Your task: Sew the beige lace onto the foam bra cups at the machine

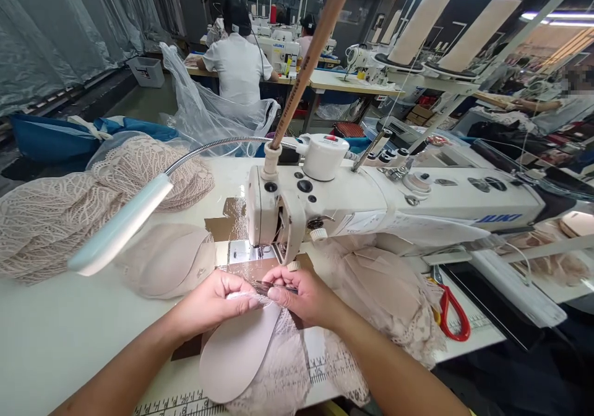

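Note:
My left hand (216, 301) pinches the top edge of a beige foam cup (234, 357) with pale lace (283, 366) lying over it. My right hand (304, 295) is closed on a small dark metal tool (273, 288), perhaps tweezers or thread snips, its tip at the fabric edge between both hands. Both hands sit just in front of the needle area of a white sewing machine (371, 202). The fabric rests on the white table (55, 335) over a printed ruler strip.
A stack of beige cups (167, 258) lies left of the needle, with a heap of lace pieces (69, 208) behind. A gooseneck lamp (118, 227) hangs over the left side. Red-handled scissors (452, 314) and more fabric (390, 286) lie right. Other people sew at tables behind.

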A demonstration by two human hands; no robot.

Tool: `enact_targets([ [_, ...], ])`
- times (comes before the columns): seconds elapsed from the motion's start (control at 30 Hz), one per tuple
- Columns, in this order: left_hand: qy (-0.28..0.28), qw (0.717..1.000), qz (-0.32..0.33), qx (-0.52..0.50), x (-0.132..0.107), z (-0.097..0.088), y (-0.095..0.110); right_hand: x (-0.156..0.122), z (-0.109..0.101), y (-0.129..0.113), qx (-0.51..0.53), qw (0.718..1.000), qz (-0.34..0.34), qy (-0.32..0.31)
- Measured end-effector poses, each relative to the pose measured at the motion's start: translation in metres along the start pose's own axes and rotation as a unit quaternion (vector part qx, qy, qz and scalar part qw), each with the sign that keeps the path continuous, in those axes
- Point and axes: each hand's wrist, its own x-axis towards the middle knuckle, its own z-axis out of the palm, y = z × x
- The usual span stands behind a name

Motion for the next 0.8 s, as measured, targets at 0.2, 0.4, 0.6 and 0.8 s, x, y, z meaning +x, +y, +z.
enact_targets([
  [0.2, -0.003, 1.000, -0.001, -0.010, -0.001, 0.002, 0.004, -0.002, 0.000, -0.006, -0.071, 0.997, 0.022, 0.014],
  [0.4, 0.007, 1.000, -0.012, -0.015, 0.001, 0.003, -0.001, -0.002, 0.003, -0.015, -0.094, 0.995, -0.002, 0.028],
  [0.6, 0.002, 1.000, -0.013, -0.016, 0.002, 0.003, -0.001, -0.002, 0.010, -0.013, -0.092, 0.994, -0.010, 0.057],
  [0.8, -0.005, 1.000, -0.023, -0.009, 0.000, 0.003, 0.000, 0.000, 0.007, -0.004, -0.074, 0.996, -0.016, 0.054],
])
